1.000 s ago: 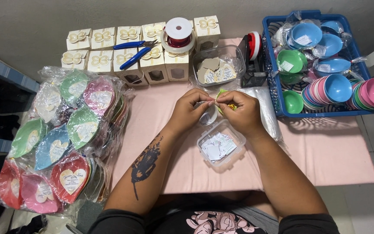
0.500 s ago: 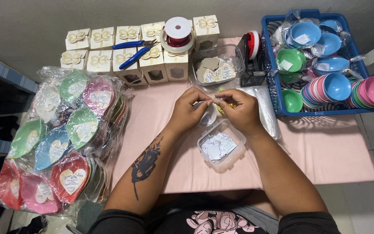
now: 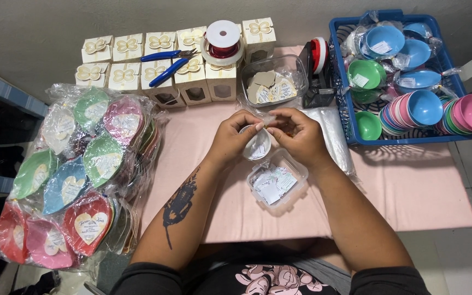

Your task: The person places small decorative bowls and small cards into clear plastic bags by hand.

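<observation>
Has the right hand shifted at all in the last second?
Yes. The right hand has slid slightly left and towards the person, closer to the clear tub of paper slips, and it now covers the yellow-green bit seen earlier.

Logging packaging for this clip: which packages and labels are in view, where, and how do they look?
Gift boxes: table's far edge, two rows, cream cubes with bow tops.
Wrapped heart dishes: left pile, clear wrap, multicoloured, pale labels.
Wrapped bowls: blue basket, right.
Paper slips: clear tub under the hands.
</observation>
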